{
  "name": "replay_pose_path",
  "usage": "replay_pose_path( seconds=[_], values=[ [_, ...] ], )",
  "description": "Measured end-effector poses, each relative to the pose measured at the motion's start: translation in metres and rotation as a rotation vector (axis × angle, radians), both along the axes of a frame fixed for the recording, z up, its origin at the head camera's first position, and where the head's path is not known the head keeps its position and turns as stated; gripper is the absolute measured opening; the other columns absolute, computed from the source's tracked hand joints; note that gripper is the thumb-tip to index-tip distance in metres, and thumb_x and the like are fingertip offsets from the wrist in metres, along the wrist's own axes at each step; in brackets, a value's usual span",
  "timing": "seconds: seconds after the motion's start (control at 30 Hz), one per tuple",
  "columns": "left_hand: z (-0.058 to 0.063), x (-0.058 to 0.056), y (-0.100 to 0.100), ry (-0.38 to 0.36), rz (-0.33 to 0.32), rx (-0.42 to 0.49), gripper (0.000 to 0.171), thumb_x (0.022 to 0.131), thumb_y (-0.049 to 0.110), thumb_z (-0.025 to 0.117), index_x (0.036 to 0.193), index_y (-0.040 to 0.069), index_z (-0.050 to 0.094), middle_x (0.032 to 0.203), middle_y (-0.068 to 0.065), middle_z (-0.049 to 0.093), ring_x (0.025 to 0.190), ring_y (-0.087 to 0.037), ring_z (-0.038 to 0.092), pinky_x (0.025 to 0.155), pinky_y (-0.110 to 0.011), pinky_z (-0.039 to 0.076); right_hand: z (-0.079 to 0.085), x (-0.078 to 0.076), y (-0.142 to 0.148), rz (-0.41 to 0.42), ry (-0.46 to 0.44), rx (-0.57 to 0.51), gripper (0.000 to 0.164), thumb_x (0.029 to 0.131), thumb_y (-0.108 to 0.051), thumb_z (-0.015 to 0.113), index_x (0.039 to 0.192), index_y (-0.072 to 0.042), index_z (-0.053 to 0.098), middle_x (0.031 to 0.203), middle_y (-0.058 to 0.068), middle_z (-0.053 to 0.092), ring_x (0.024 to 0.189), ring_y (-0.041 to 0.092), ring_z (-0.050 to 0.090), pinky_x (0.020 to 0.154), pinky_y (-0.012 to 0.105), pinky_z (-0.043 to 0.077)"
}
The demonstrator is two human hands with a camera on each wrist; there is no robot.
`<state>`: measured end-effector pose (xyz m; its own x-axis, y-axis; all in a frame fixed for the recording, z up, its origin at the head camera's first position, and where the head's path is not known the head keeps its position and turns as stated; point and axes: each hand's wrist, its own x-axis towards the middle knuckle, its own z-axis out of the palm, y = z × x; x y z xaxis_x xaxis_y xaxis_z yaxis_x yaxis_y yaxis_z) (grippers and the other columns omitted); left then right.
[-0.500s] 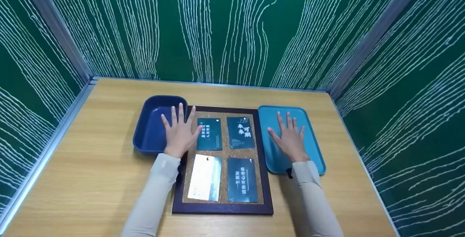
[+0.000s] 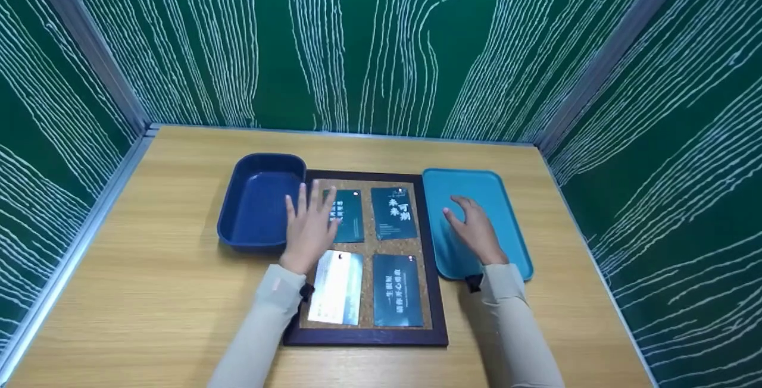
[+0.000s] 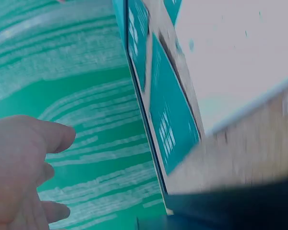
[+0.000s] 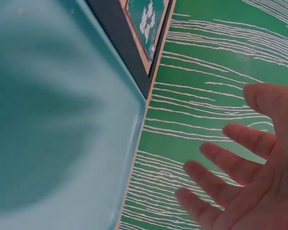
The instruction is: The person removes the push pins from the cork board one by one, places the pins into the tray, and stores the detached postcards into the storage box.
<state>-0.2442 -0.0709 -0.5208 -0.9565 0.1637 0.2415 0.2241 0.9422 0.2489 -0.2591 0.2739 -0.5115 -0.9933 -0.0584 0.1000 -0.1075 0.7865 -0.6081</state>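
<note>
My left forearm and right forearm reach forward, well apart. My left hand spreads its fingers, its back toward me; my right hand bends its fingers loosely, the thumb standing apart from them.

Tabletop: framed corkboard at centre; on it, four cards, two by two. Plastic bin just left, shallow tray just right. Back panel behind; side panels left, right.
</note>
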Motion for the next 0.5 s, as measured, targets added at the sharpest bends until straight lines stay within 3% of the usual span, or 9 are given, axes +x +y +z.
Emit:
replay_pose_path(
  seconds=[0.13, 0.27, 0.5],
  values=[
    [-0.001, 0.013, 0.018, -0.022, -0.042, -0.003, 0.065, 0.098, 0.044, 0.049, 0.154, 0.028, 0.021, 0.162, -0.008, 0.013, 0.149, -0.036, 0.005, 0.118, -0.062, 0.008, -0.004, 0.0, 0.0, 0.019, -0.008, -0.073, 0.041, 0.098, -0.031, 0.055, 0.129, -0.005, 0.06, 0.13, 0.017, 0.059, 0.115, 0.034, 0.057, 0.094, 0.051, 0.05],
    [-0.002, 0.025, 0.035, -0.078, -0.088, 0.012, 0.063, 0.099, 0.045, 0.045, 0.154, 0.029, 0.02, 0.162, -0.007, 0.013, 0.149, -0.035, 0.009, 0.118, -0.06, 0.007, -0.009, 0.0, 0.0, 0.043, -0.026, -0.115, 0.035, 0.097, -0.027, 0.057, 0.121, -0.002, 0.066, 0.118, 0.017, 0.067, 0.103, 0.031, 0.062, 0.087, 0.047, 0.053],
    [-0.011, 0.045, 0.055, -0.158, -0.183, 0.051, 0.059, 0.102, 0.038, 0.042, 0.155, 0.025, 0.018, 0.162, -0.009, 0.013, 0.149, -0.034, 0.013, 0.118, -0.058, 0.014, -0.014, 0.002, -0.005, 0.098, -0.213, -0.138, 0.031, 0.095, -0.025, 0.06, 0.117, -0.005, 0.067, 0.116, 0.015, 0.067, 0.101, 0.028, 0.062, 0.088, 0.045, 0.053]
  ],
)
